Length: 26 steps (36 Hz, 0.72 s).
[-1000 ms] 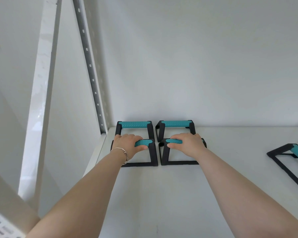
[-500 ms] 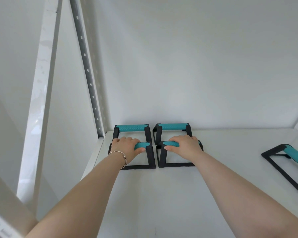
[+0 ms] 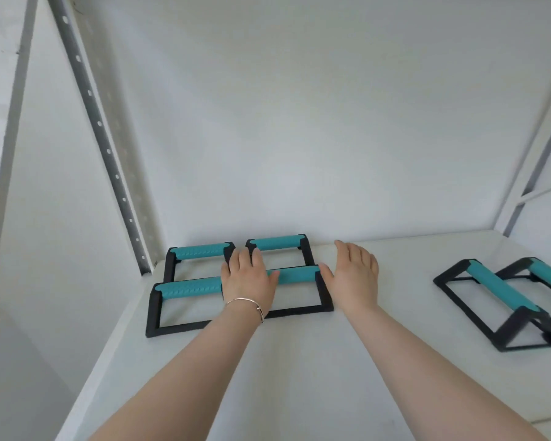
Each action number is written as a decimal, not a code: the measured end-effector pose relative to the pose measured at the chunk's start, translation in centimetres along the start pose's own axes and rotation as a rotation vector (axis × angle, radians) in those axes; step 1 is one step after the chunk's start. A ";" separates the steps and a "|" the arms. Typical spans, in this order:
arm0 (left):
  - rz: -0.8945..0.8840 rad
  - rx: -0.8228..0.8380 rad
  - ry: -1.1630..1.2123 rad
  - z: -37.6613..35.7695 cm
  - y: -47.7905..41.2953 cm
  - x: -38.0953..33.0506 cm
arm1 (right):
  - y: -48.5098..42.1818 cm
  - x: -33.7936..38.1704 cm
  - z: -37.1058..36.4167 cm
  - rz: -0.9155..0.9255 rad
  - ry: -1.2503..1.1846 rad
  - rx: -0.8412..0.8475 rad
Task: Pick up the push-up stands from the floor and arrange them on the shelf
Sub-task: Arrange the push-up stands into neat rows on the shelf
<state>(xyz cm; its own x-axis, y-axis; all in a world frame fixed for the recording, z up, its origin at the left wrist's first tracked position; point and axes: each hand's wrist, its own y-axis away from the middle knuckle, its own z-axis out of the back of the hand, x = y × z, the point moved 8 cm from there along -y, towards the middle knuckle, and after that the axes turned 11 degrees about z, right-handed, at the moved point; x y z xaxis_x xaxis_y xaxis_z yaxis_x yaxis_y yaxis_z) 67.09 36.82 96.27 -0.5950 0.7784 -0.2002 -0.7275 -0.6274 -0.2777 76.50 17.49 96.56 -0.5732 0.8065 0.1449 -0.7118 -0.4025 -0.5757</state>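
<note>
My left hand (image 3: 248, 278) lies flat, fingers spread, over four push-up stands (image 3: 188, 288) grouped far-left on the shelf (image 3: 299, 377), handles running left-right. My right hand (image 3: 353, 275) hovers open beside them. Two more stands (image 3: 503, 291) sit right, angled near-to-far.

One view only, head-worn, wide-angle. Looks forward and slightly down along both forearms onto the white shelf (image 3: 299, 377), facing the back wall (image 3: 299, 122). Close range: the left hand (image 3: 248, 278) and right hand (image 3: 353, 275) sit mid-frame, at arm's reach. Perforated upright (image 3: 109, 154) leans in beyond the left hand; frame edges bow. No second view to overlap.
</note>
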 end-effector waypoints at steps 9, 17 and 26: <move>-0.060 0.063 0.036 -2.4 3.9 -15.9 | 1.3 -15.7 6.2 -0.116 0.051 -0.035; -0.082 0.107 0.160 -4.2 7.9 -31.1 | 2.5 -31.7 11.0 -0.233 0.119 -0.038; -0.010 0.319 0.286 -7.8 11.9 -43.5 | 5.2 -42.0 9.7 -0.328 0.098 0.219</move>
<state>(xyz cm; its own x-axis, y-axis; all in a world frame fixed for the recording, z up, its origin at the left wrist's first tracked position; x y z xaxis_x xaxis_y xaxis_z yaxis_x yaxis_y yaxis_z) 86.92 -4.37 94.36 -0.5011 0.7306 -0.4639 -0.8289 -0.5591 0.0148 92.92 -22.63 95.25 -0.2670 0.9408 0.2090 -0.9264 -0.1908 -0.3247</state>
